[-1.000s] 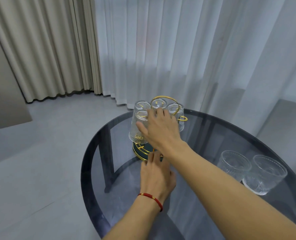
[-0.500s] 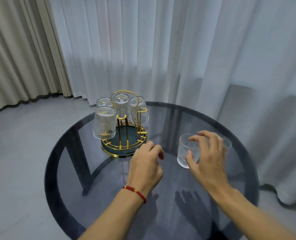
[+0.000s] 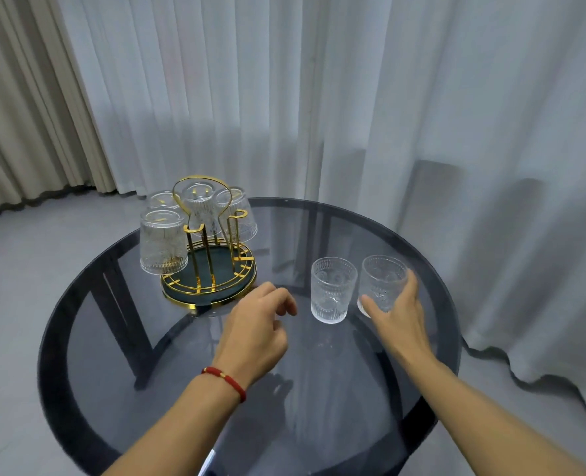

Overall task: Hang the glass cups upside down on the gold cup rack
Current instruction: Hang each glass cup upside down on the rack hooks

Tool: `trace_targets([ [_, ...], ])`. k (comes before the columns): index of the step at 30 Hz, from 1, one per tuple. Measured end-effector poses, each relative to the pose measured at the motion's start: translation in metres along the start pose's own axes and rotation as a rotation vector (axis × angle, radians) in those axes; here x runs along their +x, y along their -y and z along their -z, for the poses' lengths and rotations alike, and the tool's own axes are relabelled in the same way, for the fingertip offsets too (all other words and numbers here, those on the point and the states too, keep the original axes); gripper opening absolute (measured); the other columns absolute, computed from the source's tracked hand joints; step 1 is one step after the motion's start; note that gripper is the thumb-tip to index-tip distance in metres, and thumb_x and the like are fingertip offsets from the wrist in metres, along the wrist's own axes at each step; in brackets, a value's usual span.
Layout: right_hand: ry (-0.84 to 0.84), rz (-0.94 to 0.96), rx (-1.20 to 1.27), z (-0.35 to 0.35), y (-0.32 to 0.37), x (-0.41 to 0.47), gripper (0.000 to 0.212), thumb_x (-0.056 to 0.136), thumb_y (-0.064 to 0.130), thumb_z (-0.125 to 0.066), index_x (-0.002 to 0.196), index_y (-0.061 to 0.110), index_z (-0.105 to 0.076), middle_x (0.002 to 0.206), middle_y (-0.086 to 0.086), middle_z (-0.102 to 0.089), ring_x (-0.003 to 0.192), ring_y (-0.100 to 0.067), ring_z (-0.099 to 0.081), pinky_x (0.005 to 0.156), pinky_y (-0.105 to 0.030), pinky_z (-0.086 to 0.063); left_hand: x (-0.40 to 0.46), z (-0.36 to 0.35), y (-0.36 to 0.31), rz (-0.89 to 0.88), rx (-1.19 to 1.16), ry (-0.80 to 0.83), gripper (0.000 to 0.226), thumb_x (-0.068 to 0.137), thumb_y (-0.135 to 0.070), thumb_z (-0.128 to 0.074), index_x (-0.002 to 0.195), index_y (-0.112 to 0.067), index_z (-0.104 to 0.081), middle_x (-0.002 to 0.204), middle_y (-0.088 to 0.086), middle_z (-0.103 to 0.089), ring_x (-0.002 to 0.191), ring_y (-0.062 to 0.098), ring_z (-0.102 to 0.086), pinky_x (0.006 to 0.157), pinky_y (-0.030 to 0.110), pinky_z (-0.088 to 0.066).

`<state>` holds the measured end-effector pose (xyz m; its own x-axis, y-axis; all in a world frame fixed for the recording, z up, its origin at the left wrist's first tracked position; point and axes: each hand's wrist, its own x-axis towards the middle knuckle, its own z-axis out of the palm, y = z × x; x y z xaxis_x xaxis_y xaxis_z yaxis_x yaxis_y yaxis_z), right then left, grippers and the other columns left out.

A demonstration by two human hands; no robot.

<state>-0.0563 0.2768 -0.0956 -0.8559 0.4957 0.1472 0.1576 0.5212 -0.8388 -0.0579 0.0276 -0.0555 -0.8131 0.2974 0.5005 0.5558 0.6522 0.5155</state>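
Observation:
A gold cup rack (image 3: 209,269) with a dark round base stands on the left of the round glass table (image 3: 168,355). Several ribbed glass cups hang upside down on it; the nearest hung cup (image 3: 163,242) is at its front left. Two of its front pegs are bare. Two upright glass cups stand to the right: the left upright cup (image 3: 333,290) stands free, and my right hand (image 3: 399,316) wraps around the right upright cup (image 3: 382,281). My left hand (image 3: 257,329), with a red bracelet, hovers loosely curled just in front of the rack, holding nothing.
White sheer curtains hang close behind the table, with beige curtains at the left. Grey floor surrounds the table. The table's dark frame legs show through the glass top.
My right hand left the rack, swung right and closed around the right upright cup. My left hand stayed near the rack's base. The view shifted right.

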Motion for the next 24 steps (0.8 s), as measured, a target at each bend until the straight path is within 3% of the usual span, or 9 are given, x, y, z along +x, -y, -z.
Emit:
trace_targets([
  [4, -0.086, -0.001, 0.027, -0.001, -0.001, 0.007, 0.083, 0.081, 0.040, -0.080, 0.147, 0.012, -0.037, 0.145, -0.009, -0.053, 0.131, -0.030, -0.052, 0.105, -0.047, -0.046, 0.002, 0.000, 0.001, 0.031, -0.051, -0.010, 0.040, 0.071, 0.016, -0.054, 0.084, -0.019, -0.070, 0.082, -0.007, -0.057, 0.074, 0.007, -0.054, 0.062, 0.028, -0.050],
  [8, -0.326, 0.035, 0.154, 0.009, 0.011, 0.009, 0.079, 0.079, 0.041, -0.082, 0.141, 0.012, -0.044, 0.131, -0.005, -0.054, 0.122, -0.029, -0.055, 0.090, -0.033, -0.041, 0.002, 0.006, 0.000, 0.057, -0.124, 0.005, 0.043, 0.068, 0.014, -0.056, 0.090, -0.021, -0.069, 0.085, -0.004, -0.060, 0.078, 0.010, -0.056, 0.067, 0.032, -0.054],
  [11, -0.408, 0.184, 0.303, 0.021, 0.031, 0.004, 0.074, 0.079, 0.045, -0.080, 0.139, 0.015, -0.048, 0.129, -0.002, -0.055, 0.121, -0.030, -0.057, 0.094, -0.039, -0.047, 0.002, 0.010, -0.006, 0.095, -0.269, 0.069, 0.047, 0.068, 0.004, -0.061, 0.099, -0.030, -0.066, 0.094, -0.008, -0.062, 0.087, 0.009, -0.057, 0.072, 0.024, -0.053],
  [13, -0.279, 0.293, 0.295, 0.025, 0.043, -0.007, 0.076, 0.074, 0.051, -0.079, 0.139, 0.022, -0.051, 0.130, -0.004, -0.061, 0.117, -0.025, -0.062, 0.098, -0.045, -0.053, 0.003, 0.013, -0.011, 0.211, -0.507, 0.110, 0.044, 0.073, -0.013, -0.066, 0.111, -0.035, -0.063, 0.103, -0.005, -0.064, 0.092, 0.010, -0.062, 0.078, 0.031, -0.059],
  [16, 0.031, 0.465, 0.209, 0.021, 0.062, -0.033, 0.086, 0.066, 0.058, -0.082, 0.144, 0.035, -0.052, 0.126, 0.009, -0.059, 0.116, -0.002, -0.059, 0.092, -0.017, -0.052, 0.004, 0.016, -0.015, 0.367, -0.884, 0.200, 0.064, 0.079, -0.048, -0.073, 0.136, -0.034, -0.047, 0.122, 0.005, -0.060, 0.102, 0.017, -0.067, 0.079, 0.041, -0.062],
  [17, 0.117, 0.532, 0.158, 0.016, 0.068, -0.039, 0.090, 0.065, 0.060, -0.084, 0.146, 0.035, -0.052, 0.125, 0.012, -0.057, 0.117, 0.000, -0.058, 0.091, -0.014, -0.050, 0.003, 0.017, -0.015, 0.391, -0.960, 0.238, 0.074, 0.079, -0.055, -0.073, 0.142, -0.034, -0.041, 0.126, 0.005, -0.058, 0.106, 0.016, -0.068, 0.079, 0.041, -0.062],
  [20, 0.333, 0.607, 0.139, 0.000, 0.077, -0.051, 0.095, 0.063, 0.056, -0.092, 0.147, 0.033, -0.053, 0.128, 0.012, -0.058, 0.119, -0.007, -0.060, 0.093, -0.022, -0.055, -0.001, 0.020, -0.015, 0.437, -0.969, 0.210, 0.073, 0.075, -0.059, -0.076, 0.137, -0.035, -0.045, 0.133, 0.000, -0.056, 0.113, 0.012, -0.066, 0.080, 0.038, -0.062],
  [24, 0.484, 0.415, 0.261, -0.009, 0.088, -0.056, 0.087, 0.068, 0.064, -0.084, 0.145, 0.046, -0.048, 0.134, 0.019, -0.055, 0.116, 0.002, -0.062, 0.087, -0.020, -0.056, -0.001, 0.028, -0.006, 0.555, -1.118, 0.029, 0.068, 0.075, -0.044, -0.079, 0.131, -0.016, -0.053, 0.126, 0.014, -0.065, 0.105, 0.027, -0.071, 0.075, 0.046, -0.062],
])
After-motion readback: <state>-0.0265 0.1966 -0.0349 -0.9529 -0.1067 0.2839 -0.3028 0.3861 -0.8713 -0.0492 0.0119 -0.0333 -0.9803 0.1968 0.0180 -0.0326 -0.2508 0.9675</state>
